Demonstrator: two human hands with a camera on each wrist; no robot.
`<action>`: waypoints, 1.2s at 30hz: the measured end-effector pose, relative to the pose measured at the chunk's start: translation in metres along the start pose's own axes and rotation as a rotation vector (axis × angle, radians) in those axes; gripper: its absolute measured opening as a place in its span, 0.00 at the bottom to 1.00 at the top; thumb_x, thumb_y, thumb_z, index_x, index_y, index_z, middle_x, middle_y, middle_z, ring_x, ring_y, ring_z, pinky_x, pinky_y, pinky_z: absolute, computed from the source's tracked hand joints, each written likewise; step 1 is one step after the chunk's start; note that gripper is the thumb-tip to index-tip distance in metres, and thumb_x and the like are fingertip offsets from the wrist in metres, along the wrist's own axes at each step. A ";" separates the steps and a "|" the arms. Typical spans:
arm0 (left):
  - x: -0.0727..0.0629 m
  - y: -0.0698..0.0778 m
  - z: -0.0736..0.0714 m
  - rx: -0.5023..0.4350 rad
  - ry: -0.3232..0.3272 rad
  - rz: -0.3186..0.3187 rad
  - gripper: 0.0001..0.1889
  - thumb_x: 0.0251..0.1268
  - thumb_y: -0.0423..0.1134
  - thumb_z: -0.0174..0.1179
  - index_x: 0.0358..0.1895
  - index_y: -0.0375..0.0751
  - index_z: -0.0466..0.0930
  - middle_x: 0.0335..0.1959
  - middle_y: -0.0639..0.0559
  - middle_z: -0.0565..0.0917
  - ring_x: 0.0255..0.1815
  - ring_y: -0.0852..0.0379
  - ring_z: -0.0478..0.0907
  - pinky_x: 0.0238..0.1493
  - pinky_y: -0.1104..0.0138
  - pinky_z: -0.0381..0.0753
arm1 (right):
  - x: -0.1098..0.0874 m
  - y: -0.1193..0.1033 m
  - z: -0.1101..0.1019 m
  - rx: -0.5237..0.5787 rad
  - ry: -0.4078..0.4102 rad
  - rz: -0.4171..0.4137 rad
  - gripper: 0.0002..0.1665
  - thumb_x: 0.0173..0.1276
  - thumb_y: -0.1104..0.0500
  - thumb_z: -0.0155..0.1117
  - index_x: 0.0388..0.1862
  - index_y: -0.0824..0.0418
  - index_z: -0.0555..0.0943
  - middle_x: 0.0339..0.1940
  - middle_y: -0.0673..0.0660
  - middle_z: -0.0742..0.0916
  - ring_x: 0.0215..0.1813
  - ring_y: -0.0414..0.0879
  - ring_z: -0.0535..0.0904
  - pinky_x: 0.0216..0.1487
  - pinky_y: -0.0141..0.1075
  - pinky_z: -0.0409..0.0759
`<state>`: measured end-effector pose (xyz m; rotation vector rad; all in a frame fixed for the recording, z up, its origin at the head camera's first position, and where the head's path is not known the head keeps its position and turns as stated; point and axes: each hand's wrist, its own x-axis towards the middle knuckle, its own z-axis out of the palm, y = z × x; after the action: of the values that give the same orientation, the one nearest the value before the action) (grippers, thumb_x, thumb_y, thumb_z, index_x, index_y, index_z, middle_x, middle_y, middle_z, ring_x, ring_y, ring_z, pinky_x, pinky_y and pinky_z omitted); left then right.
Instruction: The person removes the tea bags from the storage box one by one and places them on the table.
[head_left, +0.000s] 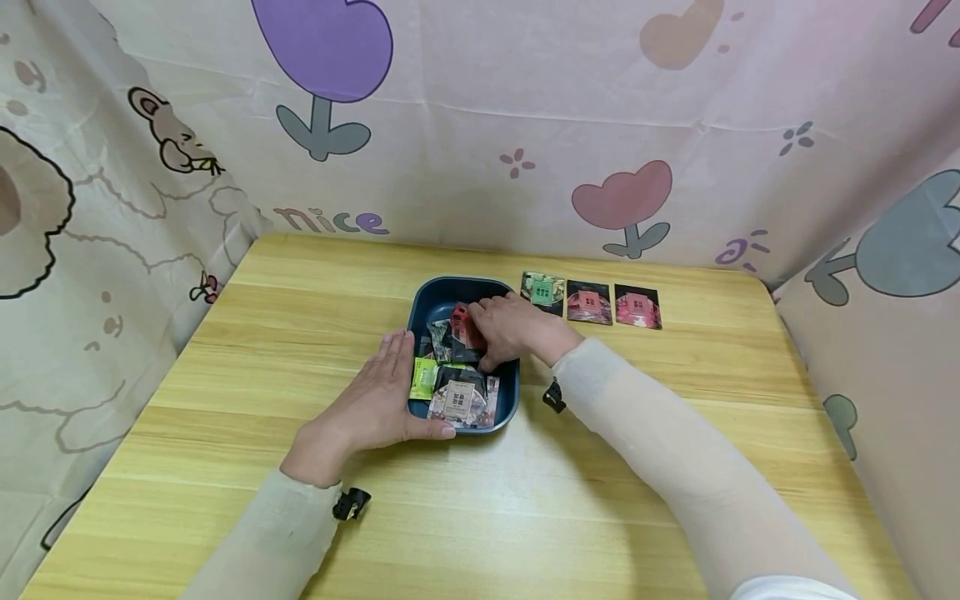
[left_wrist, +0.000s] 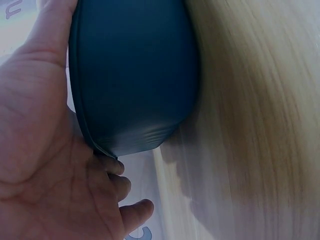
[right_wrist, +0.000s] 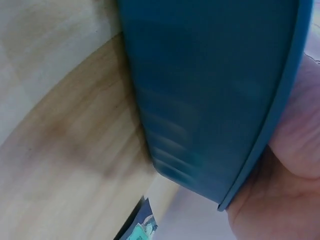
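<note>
A dark blue plastic bin stands on the table with several small sachets inside. My left hand rests along its left rim, fingers straight, thumb spread over the near rim; the left wrist view shows the palm against the bin's side. Over the right rim reaches my right hand, bent fingers and thumb down at the right edge of a red-and-black sachet. Its fingertips are partly hidden, so I cannot tell whether they pinch it. Nearer lie a black-and-grey sachet and a lime-green sachet.
Right of the bin, along the table's back, lie a green-labelled sachet, a dark sachet with a pink label and a pink sachet in a row. A printed curtain hangs behind the wooden table.
</note>
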<state>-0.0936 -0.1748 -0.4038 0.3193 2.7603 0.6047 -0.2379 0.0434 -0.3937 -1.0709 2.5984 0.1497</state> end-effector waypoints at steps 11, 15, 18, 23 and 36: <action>0.000 0.000 0.000 0.001 0.005 0.002 0.79 0.48 0.79 0.71 0.86 0.32 0.30 0.88 0.33 0.36 0.89 0.35 0.31 0.85 0.40 0.43 | -0.001 0.004 -0.002 0.073 -0.010 -0.024 0.48 0.63 0.36 0.77 0.71 0.60 0.70 0.58 0.56 0.84 0.63 0.53 0.79 0.73 0.51 0.70; 0.000 0.000 0.000 -0.007 0.005 0.002 0.80 0.47 0.79 0.71 0.86 0.32 0.30 0.88 0.34 0.36 0.89 0.35 0.31 0.85 0.40 0.43 | -0.001 0.005 -0.002 0.081 -0.013 -0.028 0.43 0.63 0.38 0.78 0.66 0.59 0.71 0.50 0.53 0.85 0.56 0.51 0.81 0.70 0.50 0.72; 0.000 0.000 0.001 -0.010 0.005 0.002 0.80 0.47 0.79 0.71 0.86 0.32 0.30 0.88 0.34 0.36 0.89 0.35 0.31 0.85 0.40 0.43 | 0.000 0.005 -0.001 0.076 0.004 -0.029 0.41 0.63 0.38 0.78 0.64 0.58 0.72 0.51 0.53 0.84 0.57 0.52 0.80 0.70 0.50 0.72; 0.000 0.000 0.001 -0.005 0.005 0.007 0.79 0.48 0.79 0.70 0.86 0.32 0.30 0.88 0.34 0.36 0.89 0.35 0.31 0.85 0.40 0.43 | 0.000 0.006 0.001 0.094 0.039 -0.028 0.44 0.61 0.37 0.79 0.66 0.59 0.71 0.56 0.55 0.81 0.62 0.52 0.76 0.70 0.49 0.73; 0.000 -0.002 0.001 0.007 0.009 0.016 0.80 0.47 0.80 0.70 0.85 0.31 0.30 0.88 0.33 0.37 0.88 0.34 0.33 0.85 0.40 0.44 | -0.001 0.004 0.000 0.127 0.101 -0.047 0.56 0.60 0.36 0.77 0.78 0.62 0.65 0.62 0.59 0.79 0.63 0.52 0.75 0.73 0.48 0.73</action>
<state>-0.0938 -0.1758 -0.4053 0.3406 2.7720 0.6023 -0.2406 0.0469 -0.3933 -1.1202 2.6280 -0.0811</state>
